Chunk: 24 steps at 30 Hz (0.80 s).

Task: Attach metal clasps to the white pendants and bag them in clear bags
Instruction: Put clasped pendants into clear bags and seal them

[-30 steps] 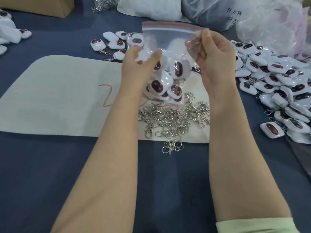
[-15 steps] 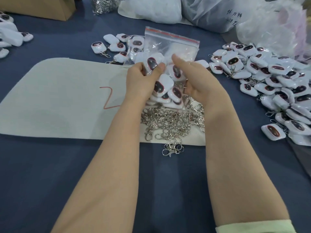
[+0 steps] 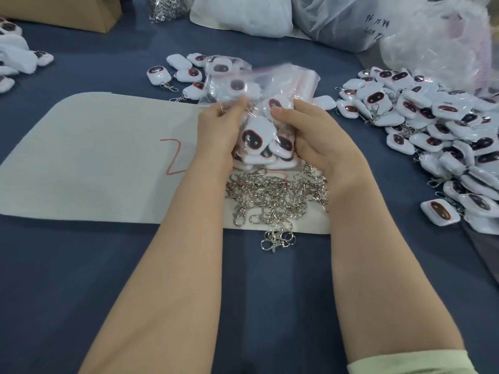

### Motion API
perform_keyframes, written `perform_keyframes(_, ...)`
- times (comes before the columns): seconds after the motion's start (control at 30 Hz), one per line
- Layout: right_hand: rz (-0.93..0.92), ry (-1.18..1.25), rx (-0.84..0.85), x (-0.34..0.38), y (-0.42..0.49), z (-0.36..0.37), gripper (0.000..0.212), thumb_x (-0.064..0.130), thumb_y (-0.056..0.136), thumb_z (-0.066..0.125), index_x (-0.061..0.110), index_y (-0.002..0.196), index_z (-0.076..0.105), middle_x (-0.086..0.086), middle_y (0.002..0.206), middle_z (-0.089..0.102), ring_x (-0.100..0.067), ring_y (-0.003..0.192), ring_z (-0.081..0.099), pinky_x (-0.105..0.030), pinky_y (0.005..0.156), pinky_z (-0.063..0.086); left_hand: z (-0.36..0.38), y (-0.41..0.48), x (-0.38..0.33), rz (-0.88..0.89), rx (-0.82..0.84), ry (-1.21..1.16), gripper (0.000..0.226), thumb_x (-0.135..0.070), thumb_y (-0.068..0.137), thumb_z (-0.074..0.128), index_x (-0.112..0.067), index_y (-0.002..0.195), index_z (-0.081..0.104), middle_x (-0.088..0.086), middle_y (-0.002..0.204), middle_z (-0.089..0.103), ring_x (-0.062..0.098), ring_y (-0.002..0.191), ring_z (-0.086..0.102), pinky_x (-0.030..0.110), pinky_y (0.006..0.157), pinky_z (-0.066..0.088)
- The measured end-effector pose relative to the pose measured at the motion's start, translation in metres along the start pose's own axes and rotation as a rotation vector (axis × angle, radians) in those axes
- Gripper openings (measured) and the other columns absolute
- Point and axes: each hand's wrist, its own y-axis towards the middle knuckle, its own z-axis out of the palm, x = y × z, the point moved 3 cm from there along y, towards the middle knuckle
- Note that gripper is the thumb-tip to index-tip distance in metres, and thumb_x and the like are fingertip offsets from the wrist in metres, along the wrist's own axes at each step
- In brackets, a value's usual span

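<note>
A clear zip bag (image 3: 286, 85) with a red strip, filled with several white pendants (image 3: 256, 136), lies low over the white mat (image 3: 94, 157). My left hand (image 3: 216, 130) grips its left side and my right hand (image 3: 316, 139) grips its right side, thumbs on the plastic. The bag's top is blurred and folding over. A heap of metal clasps (image 3: 275, 198) lies just in front of the bag, between my wrists. A big pile of pendants with clasps (image 3: 437, 136) sits at the right.
A few more pendants (image 3: 183, 74) and another filled bag lie behind the held one. Large plastic sacks (image 3: 351, 20) and a cardboard box (image 3: 67, 9) stand at the back. More white pieces (image 3: 16, 60) lie far left. Dark blue cloth covers the table.
The bag came down from in front of me to the mat. Both hands slid from its mouth to its sides, and the top is now folding over.
</note>
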Motion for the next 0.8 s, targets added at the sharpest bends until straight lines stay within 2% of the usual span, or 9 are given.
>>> perform_keyframes(0.13,0.051,0.112,0.09,0.002,-0.007,0.001,0.041,-0.013,0.088,0.047,-0.007,0.128,0.045,-0.018,0.105,0.061,-0.028,0.095,0.062,-0.045,0.096,0.049,-0.001,0.005,0.0,0.002,-0.016,-0.069,0.025,-0.03,0.096,0.053,-0.019,0.077,0.063,0.006,0.09,0.07,0.023,0.082,0.066,0.046,0.084,0.056)
perform_keyframes(0.2,0.055,0.116,0.082,0.001,-0.007,0.001,0.046,-0.017,0.088,0.042,-0.008,0.133,0.043,-0.016,0.103,0.063,-0.025,0.092,0.063,-0.041,0.094,0.051,-0.001,0.004,-0.001,0.012,-0.002,-0.078,0.022,-0.029,0.098,0.051,-0.016,0.086,0.064,0.009,0.099,0.071,0.027,0.092,0.067,0.048,0.089,0.054)
perform_keyframes(0.27,0.043,0.121,0.056,0.001,-0.006,0.002,0.04,-0.016,0.089,0.045,-0.008,0.127,0.049,-0.014,0.097,0.067,-0.022,0.086,0.065,-0.038,0.09,0.053,0.0,0.004,0.0,0.008,0.002,-0.083,0.024,-0.029,0.098,0.05,-0.016,0.086,0.065,0.01,0.102,0.071,0.028,0.097,0.067,0.049,0.09,0.053)
perform_keyframes(0.33,0.035,0.145,0.028,-0.001,-0.003,0.003,0.026,-0.011,0.089,0.052,-0.004,0.114,0.057,-0.01,0.087,0.071,-0.019,0.077,0.069,-0.032,0.079,0.059,0.001,0.004,-0.001,-0.002,0.016,-0.089,0.027,-0.029,0.099,0.049,-0.02,0.08,0.065,0.009,0.099,0.071,0.027,0.093,0.067,0.049,0.089,0.054)
perform_keyframes(0.4,0.014,0.14,-0.003,-0.004,0.0,0.003,0.017,-0.005,0.089,0.057,0.0,0.106,0.059,-0.008,0.084,0.072,-0.017,0.072,0.069,-0.029,0.073,0.059,0.001,0.004,-0.002,-0.006,0.034,-0.075,0.024,-0.031,0.098,0.051,-0.019,0.084,0.066,0.008,0.099,0.071,0.026,0.09,0.067,0.048,0.088,0.054)
perform_keyframes(0.5,-0.024,0.053,-0.062,-0.007,0.004,0.003,0.022,0.003,0.089,0.063,-0.001,0.109,0.057,-0.015,0.093,0.068,-0.024,0.08,0.066,-0.039,0.083,0.055,0.001,0.003,-0.001,-0.047,0.101,-0.043,0.026,-0.036,0.09,0.062,-0.016,0.105,0.065,0.007,0.1,0.071,0.024,0.086,0.069,0.042,0.079,0.056)
perform_keyframes(0.57,-0.031,-0.005,-0.093,-0.009,0.006,0.002,0.019,0.012,0.089,0.066,0.002,0.104,0.059,-0.015,0.094,0.067,-0.026,0.082,0.064,-0.047,0.086,0.051,0.001,0.001,-0.001,-0.049,0.164,-0.015,0.022,-0.033,0.083,0.068,-0.017,0.097,0.064,0.003,0.083,0.071,0.02,0.068,0.067,0.033,0.065,0.053)
perform_keyframes(0.67,-0.05,-0.044,-0.128,-0.011,0.007,-0.001,0.015,0.023,0.088,0.069,0.009,0.09,0.061,-0.009,0.086,0.069,-0.025,0.078,0.063,-0.047,0.082,0.049,0.002,-0.003,-0.003,-0.053,0.237,-0.015,0.012,-0.018,0.081,0.068,-0.015,0.09,0.06,-0.003,0.062,0.067,0.015,0.052,0.062,0.024,0.051,0.048)
perform_keyframes(0.8,-0.076,0.005,-0.088,-0.011,0.007,0.0,0.017,0.015,0.091,0.064,0.001,0.101,0.062,-0.015,0.091,0.067,-0.028,0.083,0.062,-0.049,0.086,0.049,0.003,-0.002,-0.004,-0.025,0.192,0.025,0.021,-0.009,0.078,0.069,-0.017,0.095,0.058,0.004,0.077,0.066,0.02,0.064,0.062,0.03,0.06,0.05)
